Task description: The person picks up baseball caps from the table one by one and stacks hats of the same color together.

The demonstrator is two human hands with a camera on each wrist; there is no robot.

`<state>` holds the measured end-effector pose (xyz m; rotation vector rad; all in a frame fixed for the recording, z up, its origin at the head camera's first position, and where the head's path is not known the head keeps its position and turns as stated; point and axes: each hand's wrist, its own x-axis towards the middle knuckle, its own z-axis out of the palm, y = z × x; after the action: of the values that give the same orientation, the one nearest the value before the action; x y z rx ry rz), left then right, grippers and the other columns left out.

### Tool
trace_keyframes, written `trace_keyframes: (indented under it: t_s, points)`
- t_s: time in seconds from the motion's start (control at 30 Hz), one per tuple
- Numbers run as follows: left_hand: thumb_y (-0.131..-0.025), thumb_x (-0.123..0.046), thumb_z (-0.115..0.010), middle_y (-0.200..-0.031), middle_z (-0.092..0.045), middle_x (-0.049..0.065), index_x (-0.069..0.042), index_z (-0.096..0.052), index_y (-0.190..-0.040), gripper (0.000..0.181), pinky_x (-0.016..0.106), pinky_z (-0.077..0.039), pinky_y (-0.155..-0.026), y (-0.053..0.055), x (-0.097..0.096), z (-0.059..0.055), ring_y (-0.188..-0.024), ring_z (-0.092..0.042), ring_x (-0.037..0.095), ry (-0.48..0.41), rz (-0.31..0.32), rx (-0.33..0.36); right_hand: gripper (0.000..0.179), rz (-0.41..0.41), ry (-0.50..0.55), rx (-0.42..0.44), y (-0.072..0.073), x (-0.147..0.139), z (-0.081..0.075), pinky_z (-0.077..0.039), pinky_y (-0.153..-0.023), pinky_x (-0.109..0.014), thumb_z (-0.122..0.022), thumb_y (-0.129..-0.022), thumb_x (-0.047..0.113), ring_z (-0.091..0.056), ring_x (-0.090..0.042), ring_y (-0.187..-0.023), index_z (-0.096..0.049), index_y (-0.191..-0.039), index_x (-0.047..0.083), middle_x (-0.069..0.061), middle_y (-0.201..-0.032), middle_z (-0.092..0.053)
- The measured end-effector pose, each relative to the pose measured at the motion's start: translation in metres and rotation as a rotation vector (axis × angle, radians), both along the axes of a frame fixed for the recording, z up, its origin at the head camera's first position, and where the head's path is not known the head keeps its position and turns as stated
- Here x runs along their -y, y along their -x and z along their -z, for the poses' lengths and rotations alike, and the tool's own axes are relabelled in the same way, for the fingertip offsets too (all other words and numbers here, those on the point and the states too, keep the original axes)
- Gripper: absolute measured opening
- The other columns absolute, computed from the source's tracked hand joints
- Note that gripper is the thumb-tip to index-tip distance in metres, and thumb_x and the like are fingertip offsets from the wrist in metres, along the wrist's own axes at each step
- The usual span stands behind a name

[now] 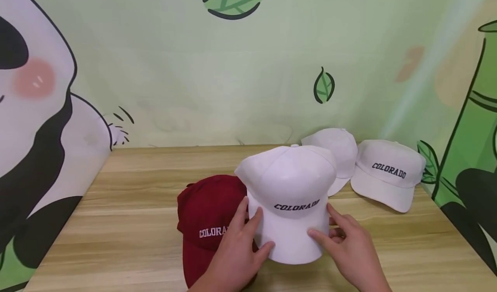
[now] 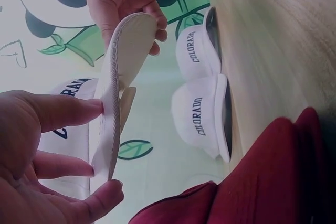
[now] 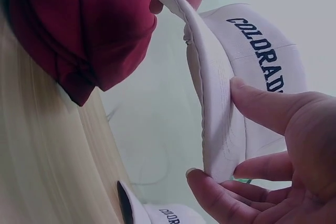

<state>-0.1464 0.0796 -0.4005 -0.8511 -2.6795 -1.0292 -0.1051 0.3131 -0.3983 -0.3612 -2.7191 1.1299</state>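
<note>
Both hands hold up a white baseball cap (image 1: 291,175) with dark COLORADO lettering, its brim turned toward the head camera and tilted down. My left hand (image 1: 241,249) grips the brim's left side, thumb on the upper face. On the opposite side my right hand (image 1: 351,244) pinches the brim between thumb and fingers. Seen from the left wrist, the brim (image 2: 109,119) is edge-on and bowed. In the right wrist view the thumb (image 3: 262,106) presses on the brim near the lettering. A dark red COLORADO cap (image 1: 206,201) sits beside and partly behind my left hand.
Two more white caps stand on the wood-grain table (image 1: 128,223) at the back right: one (image 1: 343,149) partly hidden by the held cap, the other (image 1: 390,169) showing its COLORADO lettering. A printed backdrop (image 1: 272,59) with panda and leaves rises behind the table's far edge.
</note>
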Motion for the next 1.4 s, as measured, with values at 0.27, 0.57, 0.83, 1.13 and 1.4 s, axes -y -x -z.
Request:
trace_keyframes:
  t_s: [0.27,0.57,0.83,1.13,1.4]
  points:
    - [-0.082,-0.019,-0.074,-0.15,-0.032,0.031,0.007,-0.053,-0.133,0.061,0.05,-0.045,-0.102,0.001,-0.012,0.007,-0.134,-0.043,0.041,-0.015,-0.005,-0.054,0.085,0.033,-0.033,0.036,-0.002,-0.007,0.005,-0.052,-0.066,-0.02,-0.074,-0.078,0.053,-0.065,-0.014,-0.088,-0.046,-0.144,0.009,-0.011,-0.109,-0.063]
    - [-0.082,-0.019,-0.073,-0.147,-0.033,0.035,0.008,-0.054,-0.132,0.059,0.05,-0.046,-0.101,0.0,-0.024,0.015,-0.131,-0.045,0.043,0.018,-0.002,-0.058,0.087,0.056,-0.054,0.067,-0.005,-0.015,0.01,-0.052,-0.066,-0.021,-0.071,-0.079,0.057,-0.067,-0.017,-0.09,-0.045,-0.144,0.007,-0.014,-0.115,-0.063]
    - [-0.082,-0.019,-0.072,-0.144,-0.036,0.037,0.008,-0.055,-0.13,0.057,0.049,-0.049,-0.097,0.0,-0.031,0.022,-0.125,-0.05,0.044,0.057,0.02,-0.055,0.087,0.068,-0.079,0.119,-0.007,-0.021,0.016,-0.051,-0.065,-0.022,-0.071,-0.079,0.058,-0.065,-0.017,-0.09,-0.046,-0.144,0.006,-0.014,-0.115,-0.062]
    - [-0.086,-0.023,-0.068,-0.146,-0.034,0.036,0.009,-0.052,-0.133,0.059,0.05,-0.045,-0.102,0.0,-0.039,0.033,-0.129,-0.046,0.044,0.128,0.063,0.099,0.089,0.071,-0.109,0.222,-0.008,-0.028,0.026,-0.051,-0.069,-0.028,-0.069,-0.078,0.062,-0.062,-0.017,-0.089,-0.049,-0.14,0.002,-0.015,-0.117,-0.063]
    - [-0.086,-0.023,-0.067,-0.145,-0.035,0.036,0.01,-0.051,-0.133,0.06,0.049,-0.043,-0.105,0.001,-0.044,0.039,-0.134,-0.041,0.043,0.16,0.092,0.126,0.089,0.067,-0.121,0.253,-0.009,-0.034,0.034,-0.052,-0.069,-0.031,-0.069,-0.078,0.063,-0.063,-0.018,-0.087,-0.051,-0.138,-0.001,-0.016,-0.111,-0.064]
